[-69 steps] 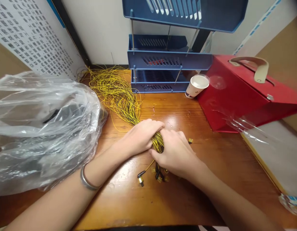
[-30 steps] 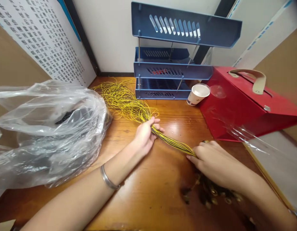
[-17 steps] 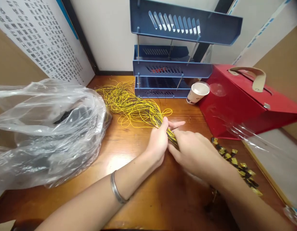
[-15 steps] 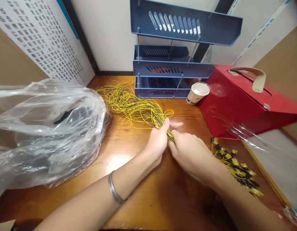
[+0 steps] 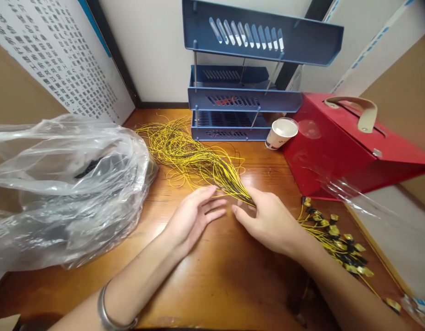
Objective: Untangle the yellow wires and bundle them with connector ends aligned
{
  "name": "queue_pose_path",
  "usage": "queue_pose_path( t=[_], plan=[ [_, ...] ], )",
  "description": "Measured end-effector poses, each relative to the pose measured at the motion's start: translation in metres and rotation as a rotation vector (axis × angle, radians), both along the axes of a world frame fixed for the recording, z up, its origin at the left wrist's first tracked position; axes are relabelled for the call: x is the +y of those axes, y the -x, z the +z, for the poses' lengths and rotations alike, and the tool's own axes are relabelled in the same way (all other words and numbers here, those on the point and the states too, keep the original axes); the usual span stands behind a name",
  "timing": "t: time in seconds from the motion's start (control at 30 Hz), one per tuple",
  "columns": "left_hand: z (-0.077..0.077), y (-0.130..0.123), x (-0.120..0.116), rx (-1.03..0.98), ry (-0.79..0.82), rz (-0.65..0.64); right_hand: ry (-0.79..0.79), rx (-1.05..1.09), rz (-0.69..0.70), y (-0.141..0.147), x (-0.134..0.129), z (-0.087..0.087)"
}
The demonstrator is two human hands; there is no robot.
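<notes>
A bundle of thin yellow and black wires (image 5: 195,149) lies across the table, loose and tangled at its far left end. My right hand (image 5: 272,218) is wrapped round the gathered part of the bundle. Just left of it, my left hand (image 5: 195,214) has its fingers spread and apart, palm turned toward the wires, with nothing in it. Beyond my right wrist, the wires end in small black connectors with yellow tape-like wraps (image 5: 332,232), fanned out on the table. My right hand and forearm hide the stretch of wire between.
On the left a clear plastic bag (image 5: 105,207) holds dark things. A blue tiered tray rack (image 5: 245,99) stands at the back, with a paper cup (image 5: 281,133) beside it. The red box (image 5: 353,142) with a beige handle occupies the right side of the wooden table (image 5: 212,289).
My left hand has let go of the wire bundle and moved left and toward me, its fingers opening. My right hand still holds the wires, its thumb now further from the fingers.
</notes>
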State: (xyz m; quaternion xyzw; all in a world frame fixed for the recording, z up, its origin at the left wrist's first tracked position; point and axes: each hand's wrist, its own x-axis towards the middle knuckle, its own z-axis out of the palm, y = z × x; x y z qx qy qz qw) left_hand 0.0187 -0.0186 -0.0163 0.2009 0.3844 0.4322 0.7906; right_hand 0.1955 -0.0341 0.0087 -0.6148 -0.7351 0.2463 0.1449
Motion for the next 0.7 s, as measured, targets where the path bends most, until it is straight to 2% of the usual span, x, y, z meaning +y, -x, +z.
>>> queue_pose_path(
  t=[0.1,0.23,0.4,0.57,0.7],
  plan=[
    [0.002,-0.011,-0.009,0.049,-0.06,-0.075,0.03,0.036,0.013,-0.001,-0.001,-0.001],
    [0.005,-0.018,-0.019,0.07,-0.16,-0.104,0.069,0.06,0.015,-0.004,0.0,-0.003],
    [0.002,-0.021,-0.015,0.114,-0.196,-0.114,0.082,0.105,0.049,-0.006,0.001,-0.001],
    [-0.002,-0.027,-0.004,-0.024,-0.107,-0.019,0.071,0.126,0.05,-0.007,0.001,0.001],
    [0.008,-0.018,0.006,-0.182,-0.016,0.087,0.076,0.163,0.049,-0.009,0.0,0.003]
  ],
)
